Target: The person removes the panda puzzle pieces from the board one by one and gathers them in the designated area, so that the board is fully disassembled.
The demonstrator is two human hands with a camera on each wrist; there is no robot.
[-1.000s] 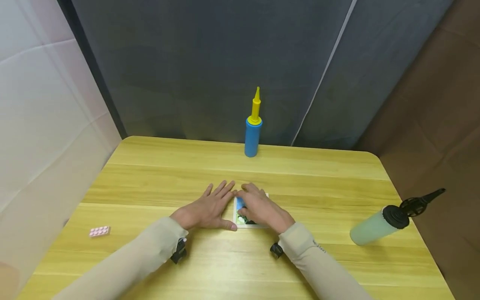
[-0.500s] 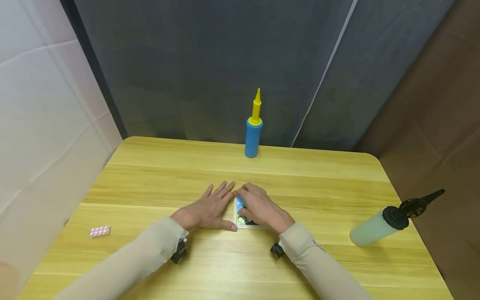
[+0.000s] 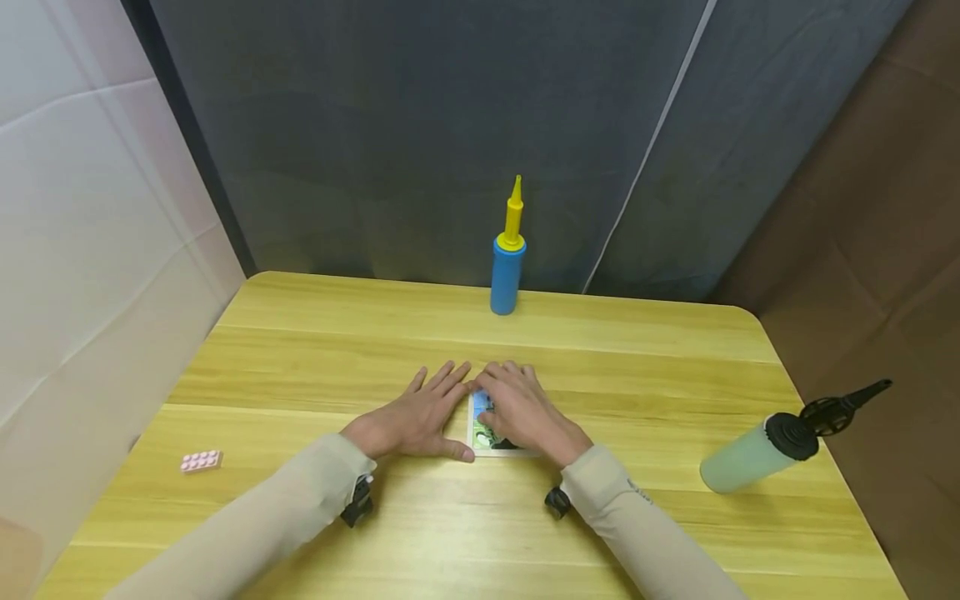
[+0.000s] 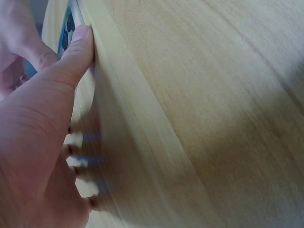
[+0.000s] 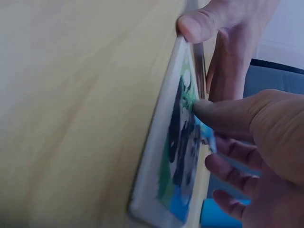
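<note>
A small picture puzzle (image 3: 482, 435) in a white frame lies flat on the wooden table. Its picture is blue at the far side and green, black and white nearer. My left hand (image 3: 420, 421) rests on the table with its fingers spread, its thumb tip at the frame's near left corner. Over the puzzle is my right hand (image 3: 525, 414), hiding most of the picture. In the right wrist view its thumb (image 5: 223, 114) touches the picture's surface (image 5: 178, 142), while the other fingers bend loosely toward the far side.
A blue and yellow hand pump (image 3: 506, 279) stands upright near the table's far edge. To the right is a pale green cylinder (image 3: 738, 462) with a black cage-like top and nozzle. A pink studded toy brick (image 3: 201, 461) lies at the left.
My right hand's fingers have straightened forward a little, and its thumb has shifted slightly, showing more of the picture. My left hand keeps its place.
</note>
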